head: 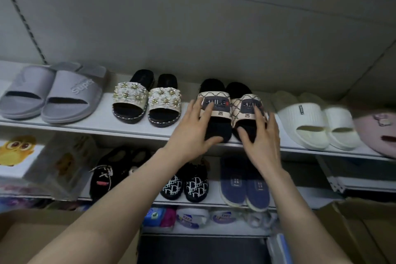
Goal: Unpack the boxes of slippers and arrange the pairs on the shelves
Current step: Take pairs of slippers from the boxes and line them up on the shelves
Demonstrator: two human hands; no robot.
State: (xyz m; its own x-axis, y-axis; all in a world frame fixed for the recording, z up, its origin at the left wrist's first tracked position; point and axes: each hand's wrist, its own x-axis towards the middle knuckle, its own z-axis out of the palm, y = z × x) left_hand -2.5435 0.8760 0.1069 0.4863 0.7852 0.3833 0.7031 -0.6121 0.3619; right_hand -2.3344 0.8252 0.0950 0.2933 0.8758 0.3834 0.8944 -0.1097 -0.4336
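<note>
A pair of black slippers with beige lattice straps and a dark "SMILE" patch stands on the upper shelf (128, 132), toes toward me. My left hand (192, 133) lies on the left slipper (215, 92), fingers spread straight over its strap and thumb at the toe. The right slipper (246, 105) has my right hand (262, 141) against it, thumb on the toe and fingers along its right side. The two slippers touch side by side.
The same shelf holds grey slippers (53, 94), flower-trimmed slippers (147, 98), white slippers (310, 122) and a pink item (377, 130). Below stand black, monogram (186, 186) and blue slippers (244, 184). Cardboard boxes sit at bottom left (32, 236) and right (364, 221).
</note>
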